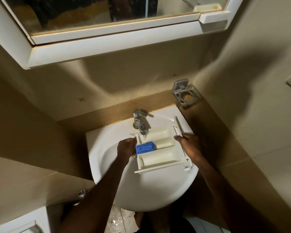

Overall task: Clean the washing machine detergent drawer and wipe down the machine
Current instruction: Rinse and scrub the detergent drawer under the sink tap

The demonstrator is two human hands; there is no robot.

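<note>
Over the round white sink (107, 187), under the chrome faucet (140, 123), both hands grip the cream plastic detergent drawer (160, 147): left hand (126, 147) by its blue insert (145, 147), right hand (190, 145) curled around the front end.

The detergent drawer (160, 148) sits over the sink (141, 190), its far end under the faucet (139, 121). The left hand (126, 147) is at its left side, the right hand (190, 145) at its right. A wall holder (186, 95) hangs far right; a mirror cabinet (107, 31) is mounted above, apparently behind the faucet.

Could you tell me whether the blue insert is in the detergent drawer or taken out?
In: the blue insert sits in the detergent drawer at its left end.
</note>
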